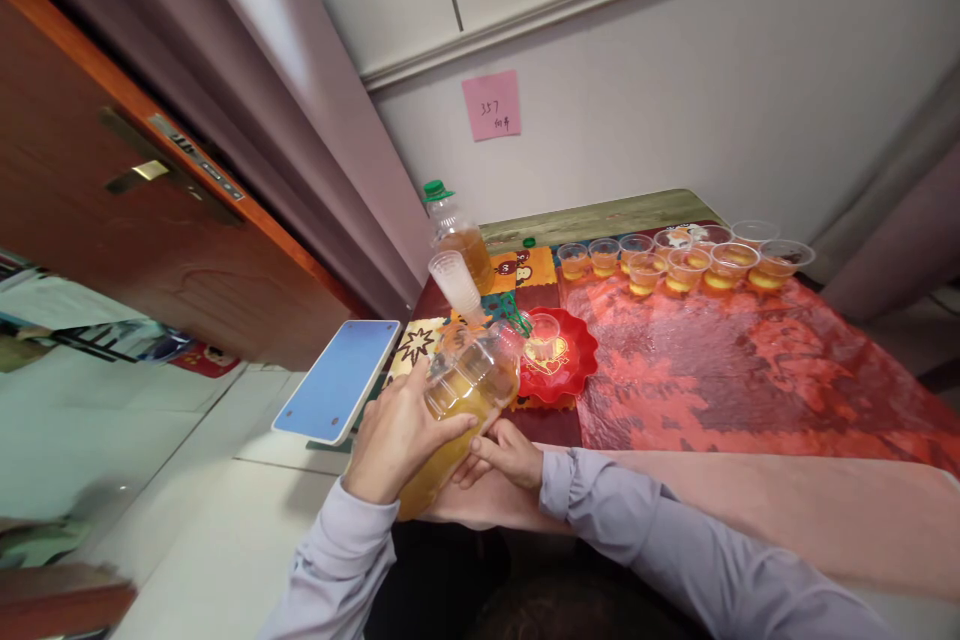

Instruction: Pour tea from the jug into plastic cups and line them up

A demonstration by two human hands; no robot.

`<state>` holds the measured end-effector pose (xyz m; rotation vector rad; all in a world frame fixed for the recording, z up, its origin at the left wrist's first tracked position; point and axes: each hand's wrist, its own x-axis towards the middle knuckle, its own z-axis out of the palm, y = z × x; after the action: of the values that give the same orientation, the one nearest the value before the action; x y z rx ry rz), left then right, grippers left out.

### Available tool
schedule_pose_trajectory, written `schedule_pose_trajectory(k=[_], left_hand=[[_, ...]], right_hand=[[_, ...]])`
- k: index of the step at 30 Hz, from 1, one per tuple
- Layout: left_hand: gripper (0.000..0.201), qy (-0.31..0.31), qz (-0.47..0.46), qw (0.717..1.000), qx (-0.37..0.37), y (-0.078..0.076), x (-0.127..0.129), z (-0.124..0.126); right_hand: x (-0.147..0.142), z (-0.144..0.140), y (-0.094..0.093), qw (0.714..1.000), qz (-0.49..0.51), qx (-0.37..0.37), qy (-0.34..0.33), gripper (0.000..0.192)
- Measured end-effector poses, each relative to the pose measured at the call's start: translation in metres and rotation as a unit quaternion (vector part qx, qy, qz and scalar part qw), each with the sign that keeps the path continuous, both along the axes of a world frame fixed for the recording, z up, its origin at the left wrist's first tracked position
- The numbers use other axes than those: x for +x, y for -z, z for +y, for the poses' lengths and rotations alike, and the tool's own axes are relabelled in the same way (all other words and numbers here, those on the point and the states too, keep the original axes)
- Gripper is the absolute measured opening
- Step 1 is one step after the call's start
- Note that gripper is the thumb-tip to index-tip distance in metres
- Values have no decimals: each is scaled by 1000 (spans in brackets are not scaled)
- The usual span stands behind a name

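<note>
A large clear plastic bottle (476, 382) of yellow liquid tilts in front of me, its mouth toward the red scalloped plate (581, 370). My left hand (401, 430) grips the bottle's left side and top, thumb across it. My right hand (506, 452) is closed at its right side, fingers partly hidden behind it. A clear plastic cup (545, 332) stands on the plate near the bottle's neck. Green cord-like pieces (514, 312) lie by the plate's left edge. Behind the bottle leans a stack of clear cups (456, 282).
A second bottle (466, 248) with a green cap stands by the wall. Several cups of amber liquid (686, 270) line the table's back right. A blue board (337, 380) juts out at the left, near the wooden door (150, 240).
</note>
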<state>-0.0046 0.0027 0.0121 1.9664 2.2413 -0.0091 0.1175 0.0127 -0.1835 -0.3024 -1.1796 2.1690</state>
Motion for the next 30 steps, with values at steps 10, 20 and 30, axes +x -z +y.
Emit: schedule_pose_trajectory(k=[10,20,30], left_hand=[[77,1,9,1000,-2,-6,5,1],[84,6,16,1000,2,-4,2,1],[85,9,31,999,-6,-9,6,3]], right_hand=[[1,-1,-1,1000,2,-1,0,86],[1,-1,-2,1000,-11,-2,-7,88],[2,-2,-4,1000,-15,2,-1,88]])
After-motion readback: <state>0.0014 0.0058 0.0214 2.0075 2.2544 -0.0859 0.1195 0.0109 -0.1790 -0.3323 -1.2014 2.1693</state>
